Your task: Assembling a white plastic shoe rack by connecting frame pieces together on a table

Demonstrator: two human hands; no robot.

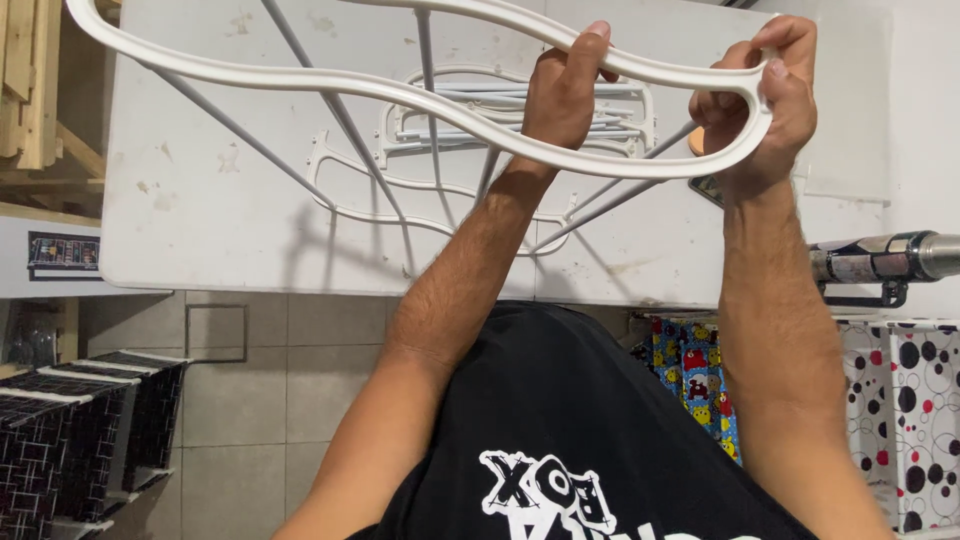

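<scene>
I hold a long, wavy white plastic frame [300, 80] up over a white table [200, 220]. My left hand [562, 90] grips the frame near its middle, fingers curled over the upper bar. My right hand [765, 95] is closed around the frame's rounded right end. Thin grey metal rods [340, 120] run down from the frame toward the table. More white frame parts and a bundle of grey rods [520, 115] lie flat on the table under my hands.
A black-and-white patterned fabric rack [70, 420] stands on the tiled floor at lower left. A dotted fabric box [910, 400] sits at lower right, with a silver tube [890, 258] above it. Wooden slats [40, 90] lean at the far left.
</scene>
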